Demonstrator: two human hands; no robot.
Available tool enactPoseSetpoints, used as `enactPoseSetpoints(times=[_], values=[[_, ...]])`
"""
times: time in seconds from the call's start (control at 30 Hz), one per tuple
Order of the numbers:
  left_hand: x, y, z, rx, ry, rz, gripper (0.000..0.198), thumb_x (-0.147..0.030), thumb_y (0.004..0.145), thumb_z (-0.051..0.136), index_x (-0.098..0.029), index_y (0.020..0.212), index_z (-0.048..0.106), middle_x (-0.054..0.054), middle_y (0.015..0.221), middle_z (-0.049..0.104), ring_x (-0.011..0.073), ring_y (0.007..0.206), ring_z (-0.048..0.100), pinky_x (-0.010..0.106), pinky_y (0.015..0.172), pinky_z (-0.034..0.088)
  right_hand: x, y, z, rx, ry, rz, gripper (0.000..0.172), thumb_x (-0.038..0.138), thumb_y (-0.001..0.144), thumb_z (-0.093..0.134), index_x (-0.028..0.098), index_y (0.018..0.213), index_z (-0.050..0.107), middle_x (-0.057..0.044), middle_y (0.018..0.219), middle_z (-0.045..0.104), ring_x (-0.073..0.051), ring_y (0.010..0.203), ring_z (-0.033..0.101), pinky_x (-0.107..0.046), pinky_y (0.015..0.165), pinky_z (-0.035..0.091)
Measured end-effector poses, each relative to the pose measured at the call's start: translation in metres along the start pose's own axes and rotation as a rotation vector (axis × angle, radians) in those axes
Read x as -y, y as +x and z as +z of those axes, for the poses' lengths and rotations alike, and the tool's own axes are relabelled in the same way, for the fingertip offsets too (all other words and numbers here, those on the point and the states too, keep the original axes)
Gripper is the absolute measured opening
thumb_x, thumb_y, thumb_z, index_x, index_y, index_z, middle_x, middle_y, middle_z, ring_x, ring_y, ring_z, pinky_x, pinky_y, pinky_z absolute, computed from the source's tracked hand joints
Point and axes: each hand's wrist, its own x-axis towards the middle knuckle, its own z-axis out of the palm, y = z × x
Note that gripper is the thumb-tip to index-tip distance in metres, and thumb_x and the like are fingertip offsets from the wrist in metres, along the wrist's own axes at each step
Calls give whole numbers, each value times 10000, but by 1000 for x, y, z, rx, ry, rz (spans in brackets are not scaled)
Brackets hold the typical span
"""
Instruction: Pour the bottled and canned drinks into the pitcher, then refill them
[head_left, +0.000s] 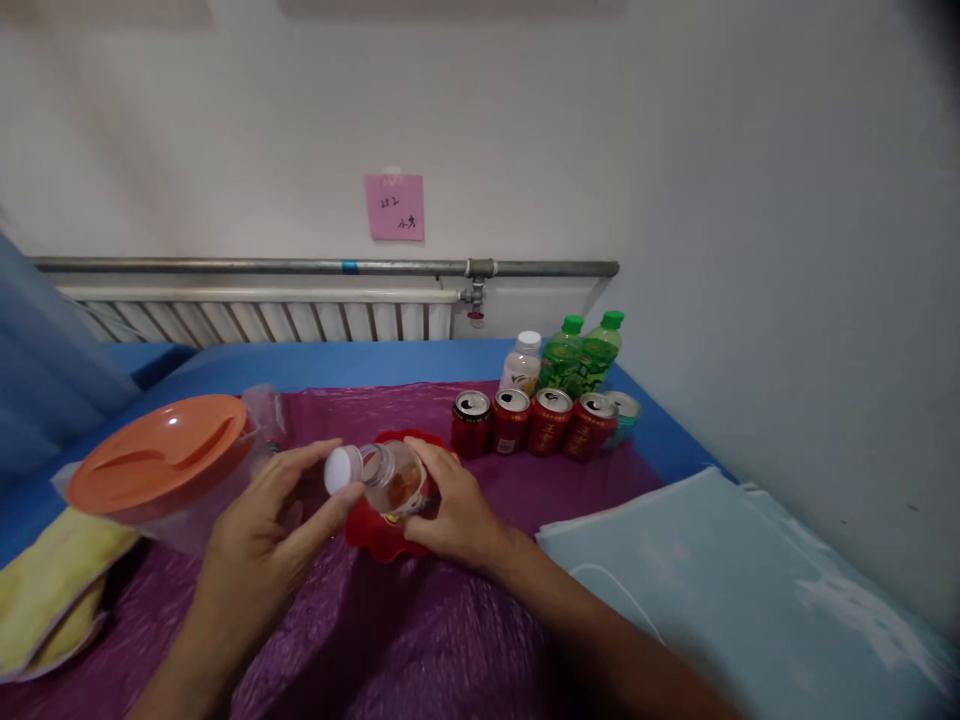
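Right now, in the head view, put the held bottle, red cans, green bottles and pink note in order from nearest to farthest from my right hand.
Nearest to your right hand first:
1. Held bottle, in its grip.
2. Red cans, in a row farther back and to the right.
3. Green bottles, behind the cans.
4. Pink note, up on the wall.

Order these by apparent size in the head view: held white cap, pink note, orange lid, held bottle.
Orange lid
Held bottle and pink note: too close to rank
Held white cap
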Motion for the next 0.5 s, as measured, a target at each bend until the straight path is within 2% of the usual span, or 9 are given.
enactPoseSetpoints(times=[0.13,0.23,0.33,0.5], values=[[-2,6,2,45,92,68,546,-716,660,704,-338,1054,696,-22,1104,695,214,993,655,344,927,488,-1,0,-2,1,-48,-81,783,224,676,727,216,1415,468,-121,1379,599,-277,1272,559,-456,1091,421],[-4,10,-1,110,148,63,609,-786,616,675,-329,1017,713,-14,1084,706,236,980,662,357,898,504,-3,0,-3,-4,-75,-118,767,230,688,720,202,1410,462,-135,1381,594,-284,1289,545,-473,1087,412],[-6,14,-3,122,224,72,661,-844,591,625,-327,993,719,-9,1060,715,255,974,663,376,871,518,-2,0,-3,10,-110,-129,774,218,690,708,189,1419,449,-146,1379,593,-291,1291,537,-479,1077,414],[-6,20,-5,169,309,93,636,-827,623,592,-311,972,720,5,1028,721,255,911,673,374,802,534,1,0,-5,32,-155,-124,775,195,664,703,135,1403,474,-168,1346,603,-298,1254,551,-471,1078,409]])
